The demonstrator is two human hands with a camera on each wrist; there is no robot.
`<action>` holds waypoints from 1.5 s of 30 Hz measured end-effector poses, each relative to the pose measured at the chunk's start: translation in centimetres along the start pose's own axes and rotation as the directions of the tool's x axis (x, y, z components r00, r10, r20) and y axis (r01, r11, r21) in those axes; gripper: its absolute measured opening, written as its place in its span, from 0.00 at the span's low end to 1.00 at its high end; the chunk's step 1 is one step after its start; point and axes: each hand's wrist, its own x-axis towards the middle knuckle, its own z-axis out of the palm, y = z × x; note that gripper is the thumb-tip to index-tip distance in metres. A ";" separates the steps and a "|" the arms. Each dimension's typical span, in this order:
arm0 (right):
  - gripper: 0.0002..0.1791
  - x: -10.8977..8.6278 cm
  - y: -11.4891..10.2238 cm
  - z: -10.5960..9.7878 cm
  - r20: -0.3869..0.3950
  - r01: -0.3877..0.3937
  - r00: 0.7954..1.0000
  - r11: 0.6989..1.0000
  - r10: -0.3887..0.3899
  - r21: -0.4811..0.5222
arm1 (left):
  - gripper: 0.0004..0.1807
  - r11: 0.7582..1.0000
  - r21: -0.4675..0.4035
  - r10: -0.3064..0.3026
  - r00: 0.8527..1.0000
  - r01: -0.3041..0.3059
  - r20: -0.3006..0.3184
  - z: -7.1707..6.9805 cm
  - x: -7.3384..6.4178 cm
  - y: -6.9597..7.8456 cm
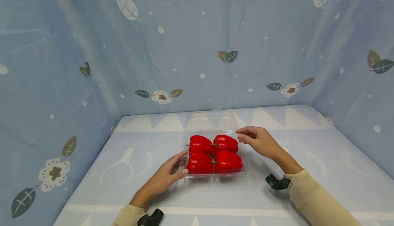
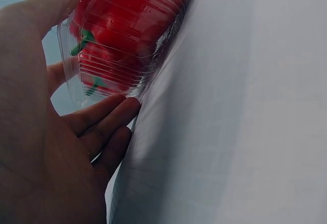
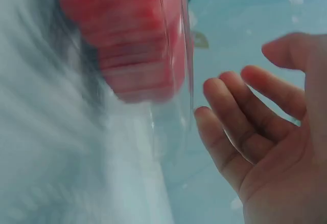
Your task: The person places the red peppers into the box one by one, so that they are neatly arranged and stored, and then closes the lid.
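Note:
A clear plastic clamshell box (image 1: 243, 171) lies on the table with its lid (image 1: 210, 121) folded back, away from me. Inside are several red bell peppers (image 1: 227, 162) with green stems, in two rows. At the box's left side is my left hand (image 1: 166, 174), thumb by the front corner and fingers along the wall. The left wrist view shows those fingers, nearly straight, against the ribbed side (image 2: 122, 70). My right hand (image 1: 261, 142) hovers by the back right corner, near the hinge. In the right wrist view its fingers (image 3: 225, 106) are loosely bent, apart from the box and holding nothing.
A pale patterned cloth (image 1: 129, 185) covers the table. Blue printed curtains (image 1: 184, 48) hang behind it and at both sides. Each wrist carries a black device (image 1: 277, 182), close above the tabletop.

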 end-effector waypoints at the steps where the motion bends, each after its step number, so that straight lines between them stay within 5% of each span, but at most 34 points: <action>1: 0.15 0.2 0.4 -0.1 -0.019 -0.028 0.999 0.999 0.028 0.037 | 0.37 1.000 -0.001 0.000 1.000 0.000 0.002 0.0 0.0 0.0; 9: 0.20 3.0 3.5 -0.9 -0.119 -0.206 0.965 0.955 0.235 0.211 | 0.38 1.000 0.003 -0.009 1.000 0.009 0.008 -0.1 0.0 0.1; 20: 0.28 5.1 6.8 -0.7 -0.050 -0.390 0.898 0.845 0.436 0.365 | 0.37 1.000 0.018 -0.008 1.000 0.007 0.029 0.2 -0.2 -0.2; 32: 0.37 6.9 7.3 0.2 0.052 -0.473 0.872 0.810 0.487 0.346 | 0.37 1.000 -0.002 0.002 1.000 -0.002 0.011 0.0 0.0 -0.2; 45: 0.37 7.4 6.5 1.0 0.048 -0.484 0.865 0.806 0.500 0.341 | 0.36 1.000 -0.012 -0.004 1.000 0.004 0.012 0.0 -0.1 -0.2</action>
